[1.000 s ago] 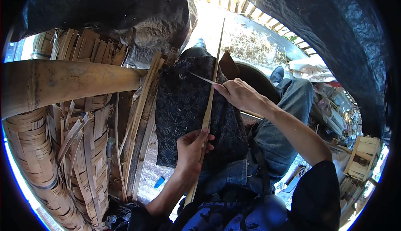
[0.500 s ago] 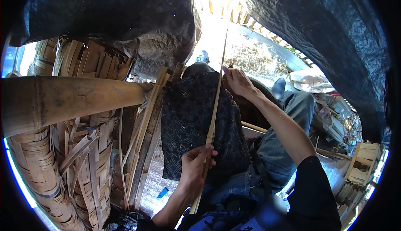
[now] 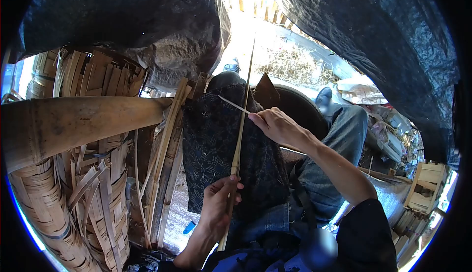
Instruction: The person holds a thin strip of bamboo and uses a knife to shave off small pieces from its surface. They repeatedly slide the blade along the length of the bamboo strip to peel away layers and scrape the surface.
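A long, narrow bamboo strip [image 3: 237,153] runs lengthwise over a dark patterned cloth [image 3: 209,149] on my lap. My left hand [image 3: 219,196] is closed around its lower part, thumb on top. Farther up, my right hand [image 3: 281,125] is closed on what looks like a slim knife [image 3: 232,104]. Its pale, narrow blade lies across the strip and points to the left; the handle is hidden in my fingers. The strip's far end fades into bright light.
A thick bamboo pole [image 3: 93,124] juts in from the left, above woven bamboo baskets [image 3: 39,198]. Upright split bamboo pieces [image 3: 164,159] stand beside my lap. Dark plastic sheeting [image 3: 373,41] hangs overhead. A small wooden crate [image 3: 423,186] sits at the right, and dry straw [image 3: 295,63] lies ahead.
My right hand has come down along the strip towards me, and the pale blade now shows across it. The strip and my left hand have shifted slightly left in view.
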